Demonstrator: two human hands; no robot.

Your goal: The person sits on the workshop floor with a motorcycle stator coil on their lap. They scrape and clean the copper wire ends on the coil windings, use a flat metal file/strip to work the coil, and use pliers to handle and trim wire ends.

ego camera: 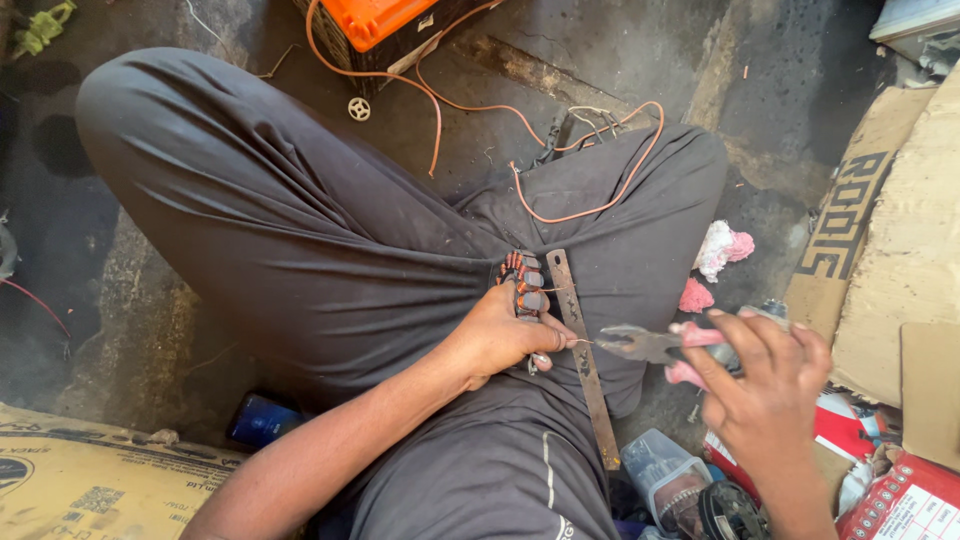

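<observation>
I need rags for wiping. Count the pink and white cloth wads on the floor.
2. One pink and white wad lies beside the knee; a smaller pink wad sits just below it. Others may be hidden.

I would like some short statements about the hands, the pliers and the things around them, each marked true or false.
1. The right hand holds pliers with pink handles. True.
2. The left hand is empty. False: it grips a copper-wound coil part.
3. A flat metal strip lies on the lap beside the left hand. True.
4. The box at the top is blue. False: it is orange.
5. An orange wire runs over the trouser leg. True.
</observation>
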